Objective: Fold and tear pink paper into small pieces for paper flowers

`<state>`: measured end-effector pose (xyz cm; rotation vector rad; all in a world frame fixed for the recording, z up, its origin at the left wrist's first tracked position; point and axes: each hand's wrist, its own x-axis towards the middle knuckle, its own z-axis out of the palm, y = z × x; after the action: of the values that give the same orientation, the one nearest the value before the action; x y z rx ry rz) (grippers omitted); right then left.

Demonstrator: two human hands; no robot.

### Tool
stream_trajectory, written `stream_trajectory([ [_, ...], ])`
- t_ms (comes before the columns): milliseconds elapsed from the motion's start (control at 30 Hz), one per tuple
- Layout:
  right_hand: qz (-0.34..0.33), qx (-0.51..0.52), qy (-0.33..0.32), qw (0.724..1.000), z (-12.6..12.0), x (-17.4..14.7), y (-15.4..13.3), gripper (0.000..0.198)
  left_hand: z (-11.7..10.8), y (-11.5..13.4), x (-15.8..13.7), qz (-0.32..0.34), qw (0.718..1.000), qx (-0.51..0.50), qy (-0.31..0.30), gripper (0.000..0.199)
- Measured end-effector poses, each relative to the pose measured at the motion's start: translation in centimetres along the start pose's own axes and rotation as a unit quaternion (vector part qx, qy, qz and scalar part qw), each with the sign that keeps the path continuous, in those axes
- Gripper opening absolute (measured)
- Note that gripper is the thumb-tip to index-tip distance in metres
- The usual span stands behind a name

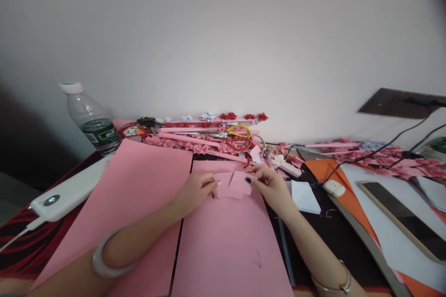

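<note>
Small pink paper pieces (232, 188), partly overlapping, are held between my two hands above a large pink sheet (230, 241). At their left edge, my left hand (200, 186) pinches the paper between thumb and fingers. My right hand (273, 188) grips the right side, its dark-nailed thumb lying on top of a small pink square (240, 181). Whether the pieces are joined or just stacked, I cannot tell. Another large pink sheet (146, 209) lies to the left, under my left forearm. White paper squares (305, 197) lie beside my right wrist.
Behind my hands are scissors (239, 137), pink paper flower stems (195, 139) and a pink glue gun (284, 165). A water bottle (94, 123) and a white device (69, 190) stand at left. On the right are an earbud case (334, 188), a phone (404, 218) and cables (379, 141).
</note>
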<state>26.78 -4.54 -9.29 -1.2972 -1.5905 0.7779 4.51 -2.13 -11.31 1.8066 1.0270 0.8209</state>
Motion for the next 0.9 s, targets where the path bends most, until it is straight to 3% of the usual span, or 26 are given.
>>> stream_trajectory([
  [133,0.079,0.023,0.054,0.995,-5.0,-0.3,-1.2,0.022,-0.1,0.0,0.1,0.0,1.0,0.008,0.008,0.024],
  [233,0.111,-0.047,0.105,0.987,-9.2,-1.2,-1.4,0.025,-0.1,0.2,0.1,0.004,1.0,0.02,0.007,0.025],
  [300,0.132,-0.113,0.094,0.98,-11.4,-1.9,-0.9,0.026,-0.1,0.2,0.0,0.004,1.0,0.023,0.006,0.025],
  [367,0.164,-0.162,0.04,0.972,-12.9,-2.5,0.3,0.025,-0.1,0.2,0.0,0.004,1.0,0.025,0.008,0.025],
  [467,0.198,-0.239,-0.005,0.951,-13.9,-3.1,2.6,0.021,0.0,0.3,0.0,0.004,0.999,0.03,0.011,0.025],
  [600,0.133,-0.326,-0.007,0.936,-14.1,-3.2,4.5,0.02,-0.1,0.4,0.0,0.003,0.999,0.034,0.01,0.025],
  [900,0.062,-0.398,-0.063,0.913,-13.3,-2.8,3.2,0.03,0.0,0.2,0.0,0.006,0.999,0.04,0.014,0.026],
])
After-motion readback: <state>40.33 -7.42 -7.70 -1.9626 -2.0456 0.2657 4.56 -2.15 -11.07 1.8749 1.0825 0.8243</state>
